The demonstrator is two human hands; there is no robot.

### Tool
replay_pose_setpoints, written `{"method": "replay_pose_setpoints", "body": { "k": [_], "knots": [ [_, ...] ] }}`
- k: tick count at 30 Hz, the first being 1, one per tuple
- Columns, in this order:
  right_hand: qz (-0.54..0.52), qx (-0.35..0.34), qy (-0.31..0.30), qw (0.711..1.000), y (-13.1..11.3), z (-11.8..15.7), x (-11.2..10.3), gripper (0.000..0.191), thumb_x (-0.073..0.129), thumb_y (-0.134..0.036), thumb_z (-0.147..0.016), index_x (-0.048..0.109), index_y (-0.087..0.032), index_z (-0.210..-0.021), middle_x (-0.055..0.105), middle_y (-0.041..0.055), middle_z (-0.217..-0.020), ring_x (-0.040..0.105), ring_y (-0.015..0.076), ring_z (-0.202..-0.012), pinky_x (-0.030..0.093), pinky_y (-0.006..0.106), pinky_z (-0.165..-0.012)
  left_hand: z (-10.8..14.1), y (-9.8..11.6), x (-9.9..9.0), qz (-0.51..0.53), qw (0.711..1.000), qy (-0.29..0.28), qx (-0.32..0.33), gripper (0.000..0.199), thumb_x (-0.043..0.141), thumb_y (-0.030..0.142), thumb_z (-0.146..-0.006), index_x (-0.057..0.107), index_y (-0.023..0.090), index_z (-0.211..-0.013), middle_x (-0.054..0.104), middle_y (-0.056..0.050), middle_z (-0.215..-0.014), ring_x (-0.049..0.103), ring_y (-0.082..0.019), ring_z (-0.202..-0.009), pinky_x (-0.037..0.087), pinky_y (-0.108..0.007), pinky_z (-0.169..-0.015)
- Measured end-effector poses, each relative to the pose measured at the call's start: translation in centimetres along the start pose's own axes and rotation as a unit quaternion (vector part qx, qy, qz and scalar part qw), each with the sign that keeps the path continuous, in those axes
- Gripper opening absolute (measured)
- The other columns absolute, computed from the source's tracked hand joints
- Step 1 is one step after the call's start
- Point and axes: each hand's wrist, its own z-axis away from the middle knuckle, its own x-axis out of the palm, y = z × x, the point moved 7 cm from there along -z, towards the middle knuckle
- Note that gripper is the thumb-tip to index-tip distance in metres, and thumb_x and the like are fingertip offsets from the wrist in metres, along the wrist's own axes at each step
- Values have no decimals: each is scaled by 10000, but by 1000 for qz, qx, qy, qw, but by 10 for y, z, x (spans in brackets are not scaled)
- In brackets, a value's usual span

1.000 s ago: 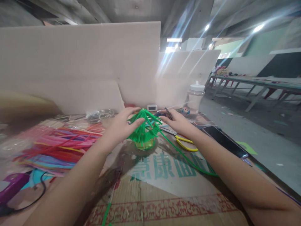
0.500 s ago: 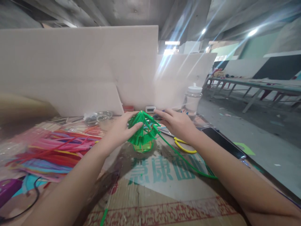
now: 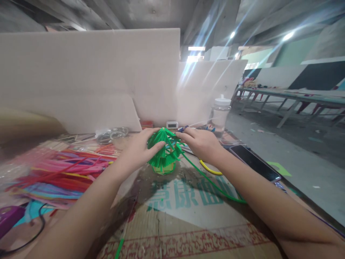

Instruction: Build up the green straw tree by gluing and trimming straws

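With the left hand (image 3: 140, 146) gripping the green model (image 3: 164, 154) between its fingers, press lightly; whether the right hand (image 3: 203, 143) opposite pinches anything, I cannot tell.

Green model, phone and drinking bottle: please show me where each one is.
Green model (image 3: 161, 156), head view: its fringed roof.
Phone (image 3: 254, 163), head view: its dark screen.
Drinking bottle (image 3: 221, 117), head view: its body below the lid.

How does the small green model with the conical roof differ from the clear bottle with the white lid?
The green model with a conical roof tapers to a point; the clear bottle with a white lid is broad-topped. The left hand clasps the model, while the bottle stands untouched. Both are upright.
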Motion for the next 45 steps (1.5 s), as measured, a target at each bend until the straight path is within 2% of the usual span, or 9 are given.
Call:
{"method": "replay_pose_setpoints", "body": {
  "k": [9,14,18,21,24,29,35,40,45],
  "knots": [
    [0,-26,-6,1000,-3,1,-1,382,370,-137,-1008,591,-208,-1310,711,57,-1002,609,185,-767,343,318,-611,0,3,-1,0,1000,-3,-1,494,553,473,-931,577,178,-1326,659,-101,-1285,617,-263,-1179,471,-439,-1052],
    [-109,59,17,992,6,-2,-7,322,413,-219,-1018,619,-230,-1265,718,73,-1070,639,178,-807,365,290,-612,0,-4,0,18,1000,-11,-11,518,535,492,-938,567,192,-1359,648,-94,-1328,610,-271,-1210,456,-447,-1082],
    [-236,151,27,959,17,-3,-15,320,511,-320,-988,621,-175,-1251,714,101,-1067,631,181,-799,401,286,-660,-1,-8,2,40,998,-37,-6,528,481,489,-968,533,219,-1418,623,-73,-1389,593,-262,-1254,436,-425,-1109],
    [-307,215,-25,927,27,-2,-6,367,606,-404,-929,650,-183,-1218,710,65,-920,600,177,-743,393,284,-649,-1,-5,1,51,998,-44,-11,501,473,459,-966,549,232,-1406,620,-61,-1397,589,-267,-1264,453,-413,-1093],
    [-370,255,-80,890,36,1,13,382,615,-412,-916,663,-190,-1223,714,55,-925,605,178,-772,413,287,-676,1,-4,-3,50,997,-47,-23,475,500,400,-928,584,215,-1357,654,-68,-1340,615,-278,-1216,479,-419,-1061],
    [-473,216,-151,841,30,0,26,285,612,-405,-905,725,-180,-1037,726,50,-937,635,190,-824,457,299,-720,2,-11,-11,63,996,-58,1,453,508,315,-884,593,211,-1316,629,-73,-1350,578,-269,-1255,457,-421,-1082],
    [-552,176,-184,794,1,-5,3,177,623,-331,-889,696,-170,-897,718,40,-914,643,181,-853,482,311,-769,-4,-25,-16,81,996,-25,19,404,512,339,-910,655,182,-1254,649,-103,-1303,603,-257,-1211,440,-425,-1098],
    [-548,160,-213,793,-10,-7,-8,147,623,-284,-887,677,-161,-827,714,39,-864,644,175,-819,476,294,-725,-1,-31,-8,135,990,-41,-20,410,507,295,-902,636,201,-1279,653,-87,-1326,626,-249,-1192,488,-427,-1057],
    [-514,164,-197,819,-7,-7,-10,157,618,-299,-898,688,-168,-847,699,21,-835,625,167,-789,439,283,-696,0,-33,-6,178,981,-50,-60,407,513,282,-882,629,180,-1258,697,-99,-1251,674,-259,-1114,556,-421,-961]
  ]
}}
